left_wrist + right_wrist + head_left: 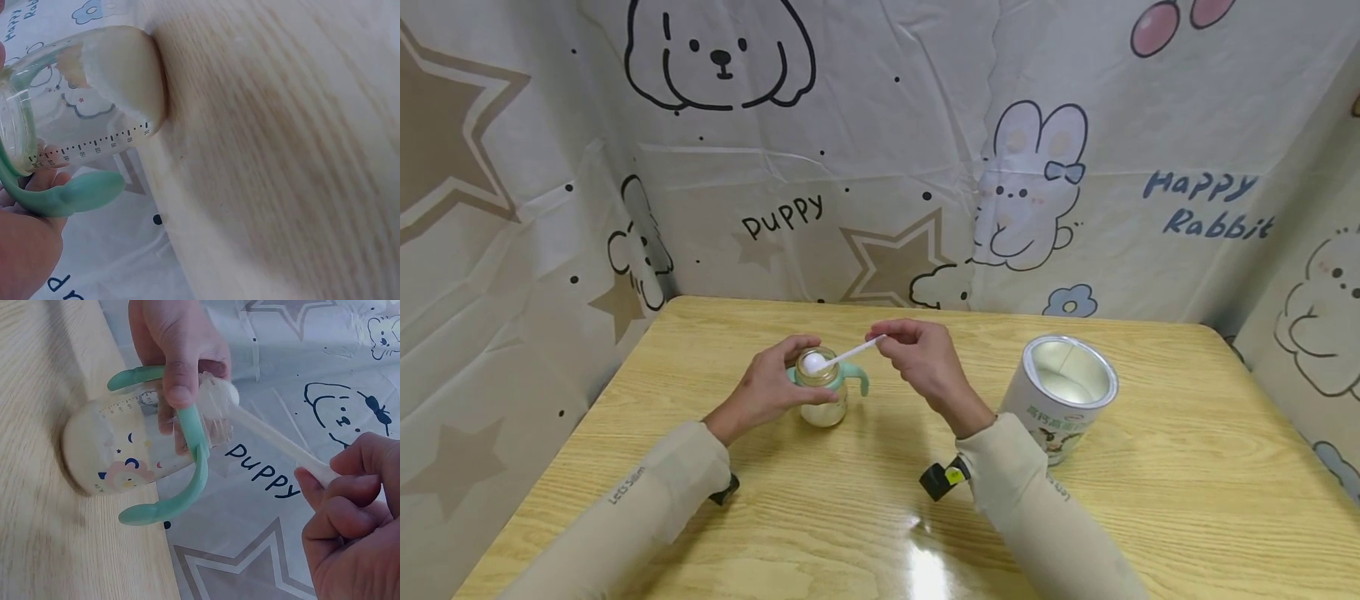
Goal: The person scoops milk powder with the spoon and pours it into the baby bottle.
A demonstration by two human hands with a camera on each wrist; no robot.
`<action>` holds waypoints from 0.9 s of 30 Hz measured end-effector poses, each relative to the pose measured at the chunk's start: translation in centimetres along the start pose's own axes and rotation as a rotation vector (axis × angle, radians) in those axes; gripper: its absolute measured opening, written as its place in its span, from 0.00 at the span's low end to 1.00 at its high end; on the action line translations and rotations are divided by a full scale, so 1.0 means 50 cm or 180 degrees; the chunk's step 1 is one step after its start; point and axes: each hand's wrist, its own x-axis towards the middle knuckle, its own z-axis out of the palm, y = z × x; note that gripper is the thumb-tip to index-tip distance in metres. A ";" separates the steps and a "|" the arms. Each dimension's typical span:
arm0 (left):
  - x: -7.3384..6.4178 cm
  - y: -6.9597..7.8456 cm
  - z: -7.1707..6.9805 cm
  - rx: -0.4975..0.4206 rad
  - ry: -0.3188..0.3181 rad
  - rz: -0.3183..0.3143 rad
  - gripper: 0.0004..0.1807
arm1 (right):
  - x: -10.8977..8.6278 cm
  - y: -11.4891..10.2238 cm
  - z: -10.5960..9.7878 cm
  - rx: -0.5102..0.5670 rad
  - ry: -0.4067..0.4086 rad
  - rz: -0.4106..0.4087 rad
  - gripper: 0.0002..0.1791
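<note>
A clear baby bottle [822, 414] with a green two-handled collar [192, 434] stands uncapped on the table. My left hand [769, 382] grips it around the neck, thumb on the near side and fingers on the far side. Pale milky contents [134, 75] fill its lower part, with clear graduated wall above. My right hand [921, 357] pinches the end of a white long-handled measuring scoop [850, 352]. The scoop's rounded bowl [220, 400] is at the bottle's mouth, partly within the rim, and the handle slants up toward my right fingers.
A large white tin [1063, 400], lidless with a silvery inside, stands right of my right forearm. The wooden table [820, 533] meets printed cloth [880, 167] at its back and sides. Black wrist devices [942, 479] sit under both cuffs.
</note>
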 end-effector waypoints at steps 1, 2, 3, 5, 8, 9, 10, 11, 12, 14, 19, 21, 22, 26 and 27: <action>0.001 0.000 -0.001 0.0020 -0.0003 0.0013 0.43 | 0.000 0.000 -0.001 0.0036 0.0029 0.0020 0.11; 0.001 0.000 -0.001 0.0051 -0.0009 0.0030 0.43 | 0.001 -0.001 -0.002 0.0077 0.0065 0.0030 0.11; 0.002 0.001 -0.002 0.0087 -0.0011 0.0049 0.43 | 0.001 -0.001 -0.004 0.0114 0.0099 0.0033 0.10; 0.004 0.001 -0.004 0.0144 -0.0017 0.0080 0.42 | 0.002 -0.002 -0.007 0.0189 0.0158 0.0029 0.11; 0.007 0.003 -0.006 0.0224 -0.0040 0.0105 0.41 | 0.003 -0.004 -0.014 0.0319 0.0212 0.0055 0.11; 0.008 0.003 -0.007 0.0236 -0.0048 0.0101 0.41 | 0.003 -0.005 -0.016 0.0368 0.0203 0.0075 0.12; 0.009 0.004 -0.008 0.0240 -0.0061 0.0095 0.42 | 0.003 -0.006 -0.019 0.0417 0.0196 0.0106 0.12; 0.010 0.005 -0.008 0.0252 -0.0072 0.0094 0.42 | 0.002 -0.007 -0.023 0.0474 0.0186 0.0131 0.13; 0.010 0.006 -0.009 0.0260 -0.0090 0.0091 0.42 | 0.002 -0.008 -0.026 0.0517 0.0178 0.0154 0.13; 0.012 0.010 -0.010 0.0250 -0.0128 0.0105 0.43 | -0.001 -0.010 -0.035 0.0545 0.0162 0.0178 0.13; 0.018 0.022 -0.017 0.0144 -0.0165 0.0186 0.44 | -0.008 -0.016 -0.059 0.0450 0.0181 0.0113 0.14; 0.022 0.028 -0.020 0.0121 -0.0178 0.0225 0.44 | -0.010 -0.018 -0.067 0.0378 0.0222 0.0084 0.14; 0.024 0.031 -0.021 0.0110 -0.0194 0.0240 0.44 | -0.012 -0.019 -0.072 0.0332 0.0234 0.0068 0.15; 0.031 0.044 -0.024 0.0142 -0.0245 0.0283 0.45 | -0.020 -0.026 -0.086 0.0083 0.0301 0.0021 0.14; 0.033 0.049 -0.024 0.0140 -0.0253 0.0276 0.45 | -0.023 -0.028 -0.090 0.0034 0.0302 0.0007 0.14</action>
